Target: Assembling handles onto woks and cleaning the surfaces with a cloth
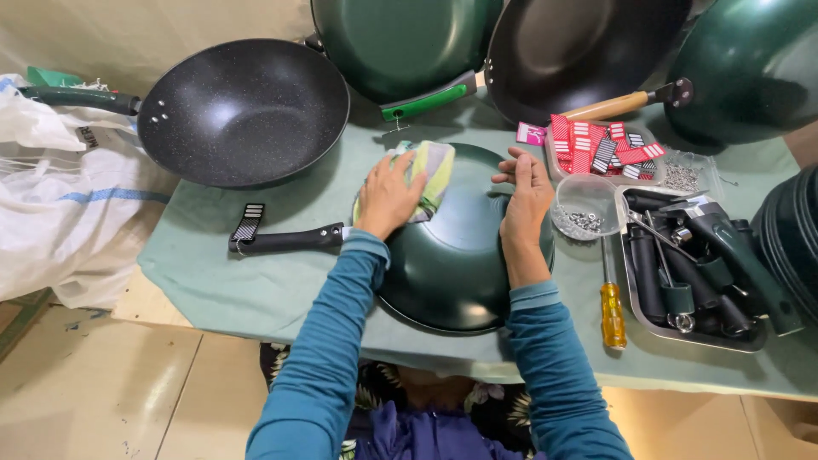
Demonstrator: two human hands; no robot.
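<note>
Cloth on an upturned green pan.
Our left hand (388, 198) presses the cloth (429, 175) flat-palmed onto the pan (456, 264); our right hand (526, 198), fingers together, steadies the right rim; handle points left.

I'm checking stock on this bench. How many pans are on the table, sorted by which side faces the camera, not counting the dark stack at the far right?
Green outside showing: 3, one under both hands, one at top centre, one at top right
Dark inside showing: 2, speckled one at left, plain one at top
Total: 5
</note>
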